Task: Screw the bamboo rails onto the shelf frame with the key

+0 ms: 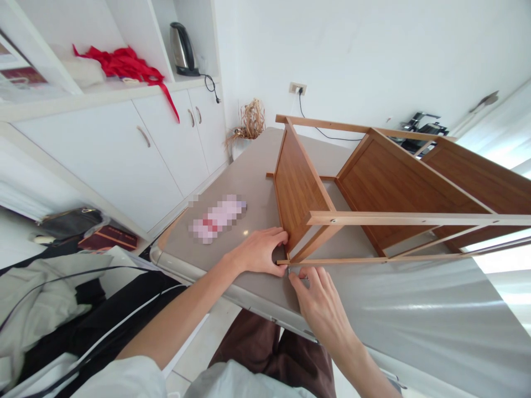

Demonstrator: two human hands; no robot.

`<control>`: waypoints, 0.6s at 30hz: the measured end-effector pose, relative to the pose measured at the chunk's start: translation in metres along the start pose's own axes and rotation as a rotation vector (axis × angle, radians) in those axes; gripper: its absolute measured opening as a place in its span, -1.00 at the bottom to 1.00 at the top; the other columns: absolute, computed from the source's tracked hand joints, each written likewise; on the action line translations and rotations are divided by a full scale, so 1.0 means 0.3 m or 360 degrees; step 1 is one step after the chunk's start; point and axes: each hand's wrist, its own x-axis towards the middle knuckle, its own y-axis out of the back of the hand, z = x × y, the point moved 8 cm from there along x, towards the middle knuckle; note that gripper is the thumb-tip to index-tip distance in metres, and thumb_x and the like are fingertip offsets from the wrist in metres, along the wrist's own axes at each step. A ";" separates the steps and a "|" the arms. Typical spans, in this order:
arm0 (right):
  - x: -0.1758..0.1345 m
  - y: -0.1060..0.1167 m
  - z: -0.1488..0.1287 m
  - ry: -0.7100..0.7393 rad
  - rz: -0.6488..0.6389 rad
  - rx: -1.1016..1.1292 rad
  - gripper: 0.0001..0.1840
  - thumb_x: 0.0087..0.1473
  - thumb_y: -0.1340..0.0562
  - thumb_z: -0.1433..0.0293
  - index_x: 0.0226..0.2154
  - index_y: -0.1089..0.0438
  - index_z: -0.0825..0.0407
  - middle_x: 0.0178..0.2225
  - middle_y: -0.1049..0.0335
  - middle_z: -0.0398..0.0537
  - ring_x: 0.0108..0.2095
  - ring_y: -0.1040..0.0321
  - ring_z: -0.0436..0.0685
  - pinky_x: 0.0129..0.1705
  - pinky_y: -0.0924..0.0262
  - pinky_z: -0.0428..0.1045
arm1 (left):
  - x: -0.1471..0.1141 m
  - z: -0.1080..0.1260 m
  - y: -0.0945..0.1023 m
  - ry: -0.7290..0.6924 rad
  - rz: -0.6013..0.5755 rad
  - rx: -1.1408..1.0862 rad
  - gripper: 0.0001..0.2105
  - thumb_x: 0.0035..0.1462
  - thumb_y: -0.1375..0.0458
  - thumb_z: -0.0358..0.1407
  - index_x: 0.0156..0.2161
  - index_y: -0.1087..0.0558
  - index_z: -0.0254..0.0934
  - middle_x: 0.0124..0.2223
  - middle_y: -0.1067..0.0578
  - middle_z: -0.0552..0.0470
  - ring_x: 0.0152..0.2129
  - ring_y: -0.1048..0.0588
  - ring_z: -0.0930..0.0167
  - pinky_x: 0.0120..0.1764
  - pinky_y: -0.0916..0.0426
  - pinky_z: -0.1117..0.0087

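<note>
A wooden shelf rack [302, 182] lies on its side on the table, with its brown panels standing upright between light wood rails. My left hand [263, 251] grips the near bottom corner of the rack, thumb by the end of the lower rail [332, 261] and fingers against the end panel. Just right of it, my right hand [317, 293] is closed in a pinch at the outer side of that rail. Between its fingertips and the rail shows a small metal piece [289, 271], too small to tell its kind.
The rack stands on a glossy grey-beige table [244, 293]. A blurred pink packet [219, 218] lies left of the rack. White cabinets [166, 143] hold a kettle [182, 50] and red ribbon [124, 63]. Dried plants [252, 119] stand behind the table; clothes [53, 293] are piled at left.
</note>
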 end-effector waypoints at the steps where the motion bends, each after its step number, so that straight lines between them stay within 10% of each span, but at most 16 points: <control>1: 0.001 0.001 -0.003 0.0007 0.0001 -0.0020 -0.61 0.18 -0.06 0.66 -0.05 -0.43 0.07 -0.22 -0.26 0.07 -0.25 -0.14 0.19 -0.22 -0.17 0.06 | 0.000 -0.001 -0.001 -0.0002 -0.0002 0.0003 -0.62 -0.15 -0.31 -0.16 -0.26 -0.25 -0.18 -0.23 -0.44 0.06 -0.31 -0.44 0.31 -0.31 -0.30 0.34; 18: -0.024 -0.015 0.027 -0.0015 0.0080 0.0109 -0.66 0.25 -0.05 0.60 -0.06 -0.44 0.04 -0.21 -0.25 0.07 -0.22 -0.18 0.17 -0.19 -0.25 0.05 | -0.002 -0.007 -0.005 -0.0003 0.0008 0.0025 -0.60 -0.16 -0.32 -0.14 -0.26 -0.25 -0.18 -0.24 -0.43 0.06 -0.32 -0.44 0.31 -0.27 -0.31 0.33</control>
